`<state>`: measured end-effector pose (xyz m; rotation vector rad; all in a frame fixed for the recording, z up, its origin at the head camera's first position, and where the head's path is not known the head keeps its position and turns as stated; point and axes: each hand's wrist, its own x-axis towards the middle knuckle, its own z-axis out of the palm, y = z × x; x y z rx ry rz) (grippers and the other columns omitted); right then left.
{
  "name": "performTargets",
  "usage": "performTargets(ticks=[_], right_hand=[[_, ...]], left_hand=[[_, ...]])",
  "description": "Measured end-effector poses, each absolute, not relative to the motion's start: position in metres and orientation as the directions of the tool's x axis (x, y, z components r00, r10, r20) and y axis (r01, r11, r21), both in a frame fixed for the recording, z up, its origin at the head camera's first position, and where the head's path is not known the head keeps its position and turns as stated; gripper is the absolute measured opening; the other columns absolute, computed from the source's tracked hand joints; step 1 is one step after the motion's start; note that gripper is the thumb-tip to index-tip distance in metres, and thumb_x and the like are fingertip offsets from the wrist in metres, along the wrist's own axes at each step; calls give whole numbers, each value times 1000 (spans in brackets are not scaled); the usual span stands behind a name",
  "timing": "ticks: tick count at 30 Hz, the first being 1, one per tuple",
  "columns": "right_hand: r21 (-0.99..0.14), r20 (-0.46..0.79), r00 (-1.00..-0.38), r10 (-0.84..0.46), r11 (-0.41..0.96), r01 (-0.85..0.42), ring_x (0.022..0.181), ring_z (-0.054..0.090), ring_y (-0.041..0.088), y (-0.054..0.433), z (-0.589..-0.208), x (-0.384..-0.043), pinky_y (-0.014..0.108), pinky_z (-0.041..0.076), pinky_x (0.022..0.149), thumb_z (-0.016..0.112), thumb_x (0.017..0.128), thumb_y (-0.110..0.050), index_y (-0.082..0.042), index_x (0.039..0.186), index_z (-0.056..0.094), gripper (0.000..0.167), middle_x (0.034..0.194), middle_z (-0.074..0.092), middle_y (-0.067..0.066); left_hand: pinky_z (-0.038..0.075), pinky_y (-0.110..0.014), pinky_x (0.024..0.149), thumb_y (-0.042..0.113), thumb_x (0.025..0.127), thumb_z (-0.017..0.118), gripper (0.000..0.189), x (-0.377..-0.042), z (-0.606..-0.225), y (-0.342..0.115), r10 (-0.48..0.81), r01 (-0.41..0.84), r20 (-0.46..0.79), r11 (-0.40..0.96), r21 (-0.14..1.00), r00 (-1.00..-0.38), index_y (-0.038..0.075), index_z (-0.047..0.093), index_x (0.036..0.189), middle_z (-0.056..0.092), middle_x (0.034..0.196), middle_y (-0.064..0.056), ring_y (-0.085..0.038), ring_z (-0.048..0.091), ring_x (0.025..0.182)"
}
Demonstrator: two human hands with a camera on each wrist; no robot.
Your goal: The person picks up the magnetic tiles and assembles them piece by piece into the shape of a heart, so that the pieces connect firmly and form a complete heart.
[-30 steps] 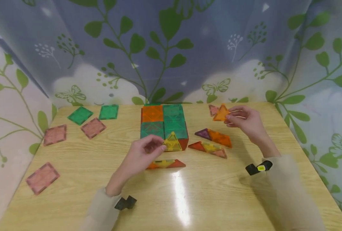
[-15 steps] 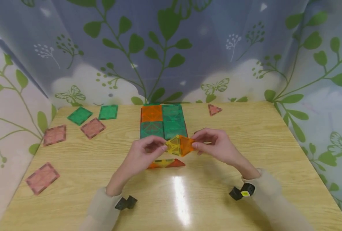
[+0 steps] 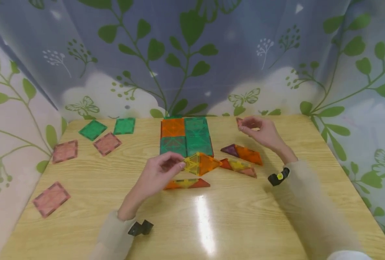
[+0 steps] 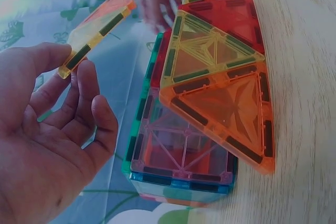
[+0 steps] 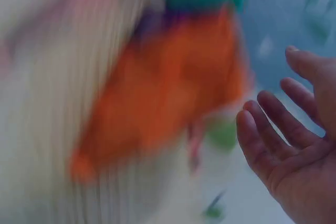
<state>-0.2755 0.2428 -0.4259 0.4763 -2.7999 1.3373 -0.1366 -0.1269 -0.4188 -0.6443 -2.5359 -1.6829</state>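
In the head view, my left hand (image 3: 160, 170) pinches a yellow triangular magnetic tile (image 3: 192, 164) by one corner, in front of the tile box. Joined edge to edge with it is an orange triangular tile (image 3: 208, 164), its tip pointing right. The left wrist view shows the yellow tile (image 4: 79, 56) between thumb and fingers. At the back right, my right hand (image 3: 264, 133) is over a small pink triangular tile (image 3: 239, 122), which it partly hides. Nothing shows between the parted fingers of the right hand (image 5: 294, 135) in the right wrist view.
The tile box (image 3: 197, 146) has a green and orange top. A red-yellow-orange strip (image 3: 187, 183) stands before it; a red-yellow-pink strip (image 3: 239, 167) and a purple-orange strip (image 3: 244, 154) stand at its right. Loose pink tiles (image 3: 65, 151) and green tiles (image 3: 93, 130) lie left.
My right hand brought the orange triangle from the back right to the yellow one, joined them and let go. It has since moved back to the pink triangle; the left hand stayed nearly still.
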Motion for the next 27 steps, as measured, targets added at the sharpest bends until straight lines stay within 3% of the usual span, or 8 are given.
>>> performTargets(ticks=[6, 9, 12, 16, 21, 27], right_hand=[[-688, -22, -977, -212, 713, -139, 122, 61, 43, 274, -455, -333, 56, 52, 101, 69, 99, -34, 0, 137, 58, 52, 134, 63, 27], [-617, -78, -962, -262, 771, -160, 121, 59, 47, 274, -461, -347, 60, 48, 103, 69, 98, -37, 5, 141, 53, 62, 134, 61, 32], [-543, -73, -951, -302, 811, -215, 113, 63, 47, 270, -464, -356, 61, 41, 112, 70, 98, -35, 9, 135, 59, 59, 127, 65, 34], [-541, -106, -958, -266, 824, -169, 107, 65, 45, 270, -458, -352, 60, 44, 109, 72, 96, -33, 10, 122, 67, 51, 121, 68, 33], [-626, -170, -973, -155, 779, -15, 103, 65, 36, 283, -444, -336, 44, 58, 85, 70, 96, -32, 6, 124, 64, 48, 123, 65, 30], [-865, -58, -988, -142, 501, -21, 81, 72, 12, 282, -412, -296, 30, 63, 75, 65, 101, -19, 4, 120, 59, 30, 95, 73, -4]], left_hand=[[55, -24, 68, 17, 99, 67, 11, -136, -420, -131, 312, 342, 234, 359, 868, -921, 13, 71, 108, 74, 96, -1, -13, 64, 76], [55, -24, 68, 17, 100, 67, 11, -136, -420, -132, 307, 345, 238, 364, 865, -922, 13, 71, 109, 74, 96, -1, -11, 64, 77], [55, -24, 69, 16, 100, 66, 11, -137, -420, -134, 302, 347, 242, 364, 865, -922, 13, 70, 110, 73, 97, -1, -12, 64, 77], [54, -24, 69, 16, 101, 65, 12, -137, -420, -134, 300, 350, 248, 358, 866, -921, 12, 69, 111, 72, 97, -2, -14, 63, 78], [54, -24, 68, 17, 101, 64, 13, -137, -420, -134, 288, 343, 248, 353, 870, -925, 13, 69, 113, 73, 97, -2, -22, 66, 79], [56, -25, 72, 17, 103, 62, 16, -137, -419, -136, 271, 319, 237, 319, 893, -933, 11, 67, 116, 72, 102, -5, -24, 70, 86]])
